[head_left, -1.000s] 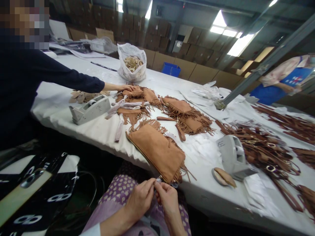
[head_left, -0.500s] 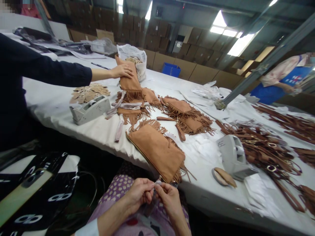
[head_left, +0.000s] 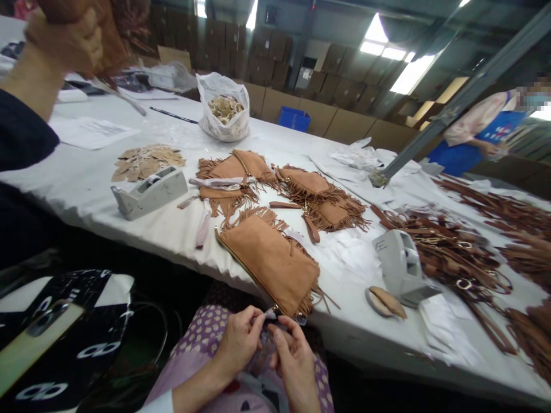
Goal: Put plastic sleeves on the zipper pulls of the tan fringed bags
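A tan fringed pouch (head_left: 271, 258) with a zipper lies at the table's front edge, its near corner towards my lap. Just below that corner, my left hand (head_left: 241, 338) pinches a thin plastic-wrapped strap (head_left: 270, 314) by the pouch's metal ring. My right hand (head_left: 295, 355) is beside it, thumb and fingers apart around the strap area. A small clear shiny piece (head_left: 301, 318) shows by its fingertips. Clear plastic wrap hangs between the hands over my lap; its lower end is hard to make out.
More fringed pouches (head_left: 307, 182) lie behind. Grey tape dispensers (head_left: 150, 192) (head_left: 400, 264) stand left and right. Brown straps (head_left: 451, 246) are piled at right. A white bag (head_left: 224, 123) holds scraps. At upper left a co-worker's hand (head_left: 64, 43) holds a brown fringed item.
The co-worker's hand has lifted a pouch off the table towards the upper left. My right fingers have parted from the pinch beside my left hand, which still pinches the strap.
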The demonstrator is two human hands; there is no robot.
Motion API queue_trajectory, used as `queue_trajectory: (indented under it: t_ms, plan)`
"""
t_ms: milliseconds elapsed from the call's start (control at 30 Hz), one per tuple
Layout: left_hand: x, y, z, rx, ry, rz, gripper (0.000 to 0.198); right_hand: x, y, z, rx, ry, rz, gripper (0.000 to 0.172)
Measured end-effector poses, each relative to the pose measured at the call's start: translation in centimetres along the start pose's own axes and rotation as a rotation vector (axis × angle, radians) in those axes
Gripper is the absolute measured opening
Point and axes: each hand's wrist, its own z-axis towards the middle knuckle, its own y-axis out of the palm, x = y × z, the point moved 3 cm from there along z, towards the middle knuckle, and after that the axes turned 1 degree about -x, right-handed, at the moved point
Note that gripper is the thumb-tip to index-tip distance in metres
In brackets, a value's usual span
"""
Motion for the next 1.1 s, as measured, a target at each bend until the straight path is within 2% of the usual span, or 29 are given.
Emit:
queue_trajectory:
  t_ms: [133,233,300,433,600,667,800,933,1100]
  plan:
    - [0.5,-0.2,-0.3,0.037,0.067,0.049,0.019,1.1,1.9,0.1,-0.003,-0.03,0.188,0.064]
    - [0.1,0.1,-0.3,0.055,0.001,-0.026,0.018,0.8,2.5,-0.2,0.007,-0.033,0.286,0.067]
    - [-0.5,0.6,-0.2,0.038,-0.084,-0.142,0.023,0.0,2.7,-0.7,-0.024,-0.003,0.332,0.066]
    - [-1.4,1.9,-0.1,-0.069,-0.212,-0.444,0.035,-1.4,3.0,-1.3,-0.09,0.057,0.419,0.065]
    - [-1.4,2.2,-0.2,-0.122,-0.316,-0.705,0.05,-1.5,2.9,-1.0,-0.135,0.09,0.53,0.07]
    - [-1.3,2.2,-0.3,-0.183,-0.394,-0.786,0.053,-1.5,3.0,-0.8,-0.172,0.12,0.56,0.07]
    - [-0.8,1.8,-0.3,-0.377,-0.503,-0.938,0.046,-2.3,3.2,-0.9,-0.257,0.165,0.601,0.063]
    - [-0.3,1.2,-0.2,-0.49,-0.534,-1.059,0.04,-3.4,3.4,-1.0,-0.295,0.199,0.632,0.049]
    - [-0.5,1.5,-0.3,-0.603,-0.557,-1.136,0.035,-3.3,3.4,-0.5,-0.367,0.237,0.587,0.033]
